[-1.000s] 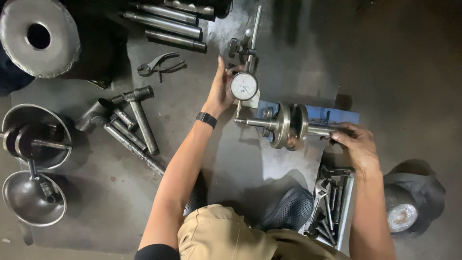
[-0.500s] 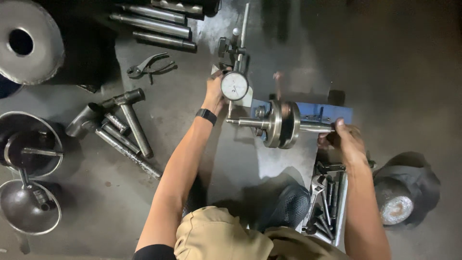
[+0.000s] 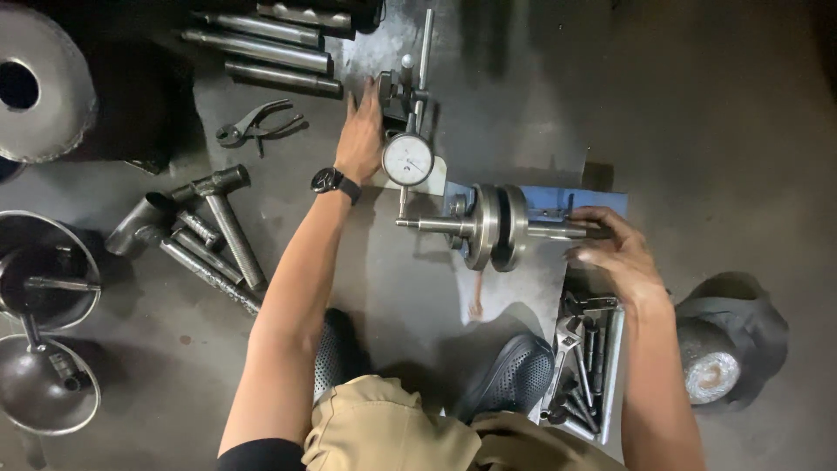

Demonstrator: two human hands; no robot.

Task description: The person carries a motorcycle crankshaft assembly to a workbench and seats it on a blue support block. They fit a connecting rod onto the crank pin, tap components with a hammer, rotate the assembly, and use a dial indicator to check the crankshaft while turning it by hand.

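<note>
Since half a second ago, left hand (image 3: 362, 139) slides up beside the dial gauge (image 3: 408, 160), lying flat. Right hand (image 3: 615, 253) grips the crankshaft (image 3: 493, 227) end on blue stand (image 3: 584, 202); rotate it slowly and evenly.

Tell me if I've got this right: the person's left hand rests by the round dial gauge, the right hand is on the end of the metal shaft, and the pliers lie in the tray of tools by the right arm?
Not quite. In the head view the pliers lie on the bare floor, left of the left hand, not in the tray. The left hand does rest by the dial gauge, and the right hand is on the shaft end.
</note>
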